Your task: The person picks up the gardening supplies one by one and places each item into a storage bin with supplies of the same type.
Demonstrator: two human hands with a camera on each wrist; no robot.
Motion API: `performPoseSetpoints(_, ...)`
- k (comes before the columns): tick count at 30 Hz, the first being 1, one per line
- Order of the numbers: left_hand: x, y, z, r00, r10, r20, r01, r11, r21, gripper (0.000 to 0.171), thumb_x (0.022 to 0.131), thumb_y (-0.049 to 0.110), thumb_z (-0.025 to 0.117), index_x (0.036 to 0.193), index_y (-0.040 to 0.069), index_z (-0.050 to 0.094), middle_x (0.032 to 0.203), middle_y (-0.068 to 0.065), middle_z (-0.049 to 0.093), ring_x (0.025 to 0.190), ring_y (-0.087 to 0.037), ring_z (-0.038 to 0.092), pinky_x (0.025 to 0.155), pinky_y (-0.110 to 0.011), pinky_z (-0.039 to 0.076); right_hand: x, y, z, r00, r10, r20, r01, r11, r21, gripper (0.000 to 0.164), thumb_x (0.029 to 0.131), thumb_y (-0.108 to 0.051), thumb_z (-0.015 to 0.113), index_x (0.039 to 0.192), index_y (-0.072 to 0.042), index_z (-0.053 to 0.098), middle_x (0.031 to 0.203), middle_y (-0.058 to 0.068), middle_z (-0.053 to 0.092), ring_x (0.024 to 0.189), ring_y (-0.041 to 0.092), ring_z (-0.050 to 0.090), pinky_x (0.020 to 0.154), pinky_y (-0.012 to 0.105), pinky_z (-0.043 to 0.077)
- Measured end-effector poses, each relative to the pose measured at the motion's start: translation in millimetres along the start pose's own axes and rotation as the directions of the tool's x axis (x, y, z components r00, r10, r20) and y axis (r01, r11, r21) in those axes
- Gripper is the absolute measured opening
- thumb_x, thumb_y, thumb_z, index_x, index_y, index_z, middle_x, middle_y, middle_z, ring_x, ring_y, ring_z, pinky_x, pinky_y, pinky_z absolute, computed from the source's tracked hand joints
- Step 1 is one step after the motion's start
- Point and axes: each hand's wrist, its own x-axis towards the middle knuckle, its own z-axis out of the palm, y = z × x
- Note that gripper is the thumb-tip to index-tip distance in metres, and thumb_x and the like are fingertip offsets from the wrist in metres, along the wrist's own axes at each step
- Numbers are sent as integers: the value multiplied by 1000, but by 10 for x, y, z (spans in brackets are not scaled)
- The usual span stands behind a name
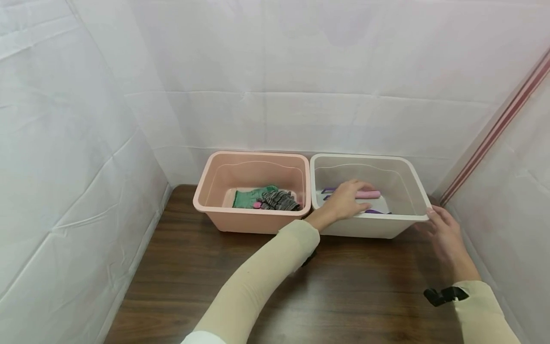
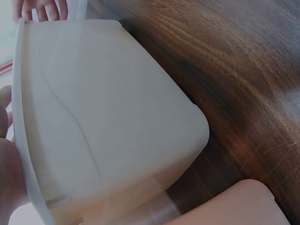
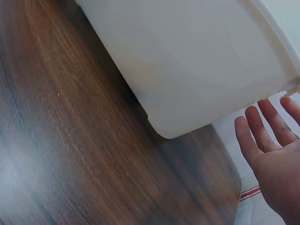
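Observation:
My left hand (image 1: 345,199) reaches over the near rim into the white bin (image 1: 412,184). Its spread fingers and thumb are around the pink handle (image 1: 367,194) of a hand tool, with a gap showing between them. Purple prongs (image 1: 328,191) show left of that hand, partly hidden by it. Another purple piece (image 1: 375,211) lies by the bin's near wall. At the bin's right front corner, my right hand (image 1: 447,234) touches the rim with its fingertips. In the right wrist view its fingers (image 3: 276,129) extend nearly straight beside the outer wall.
Close on the left stands a peach bin (image 1: 245,222), holding a green glove (image 1: 249,197) and a grey striped glove (image 1: 280,200) with a pink spot beside them. Both bins sit at the back of a dark wooden table (image 1: 356,277), between white sheet walls (image 1: 301,119).

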Motion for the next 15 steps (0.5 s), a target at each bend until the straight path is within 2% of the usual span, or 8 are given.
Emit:
performPoseSetpoints(6, 13, 9, -24, 1000, 16, 27, -15, 999, -38, 54, 99, 36, 77, 148, 18, 62, 148, 1, 60, 139, -16, 53, 117, -23, 38, -3, -10, 5, 1000, -7, 1, 7, 999, -37, 24, 111, -14, 58, 132, -3, 60, 121, -1, 73, 104, 10, 74, 85, 31, 63)
performPoseSetpoints(10, 14, 22, -48, 999, 30, 22, -29, 999, -41, 54, 99, 38, 77, 148, 19, 62, 149, -1, 59, 139, -17, 53, 117, -24, 39, -1, -19, 7, 1000, -13, -15, 12, 998, -67, 23, 111, -14, 57, 132, -4, 58, 119, -2, 72, 102, 9, 74, 85, 29, 63)
performPoseSetpoints(12, 11, 26, -70, 999, 39, 20, -38, 998, -53, 54, 99, 38, 77, 148, 18, 62, 149, -2, 58, 140, -18, 52, 117, -25, 39, 2, -36, 9, 999, -16, -34, 12, 992, -125, 24, 111, -16, 57, 132, -5, 58, 117, -4, 71, 100, 7, 73, 84, 25, 62)
performPoseSetpoints(15, 3, 44, -128, 998, 56, 26, -55, 996, -70, 56, 99, 37, 78, 148, 17, 62, 151, -3, 57, 143, -19, 51, 118, -26, 38, 0, -76, 14, 997, -25, -67, 7, 966, -260, 25, 112, -21, 57, 134, -9, 58, 115, -11, 68, 98, 0, 69, 82, 19, 60)
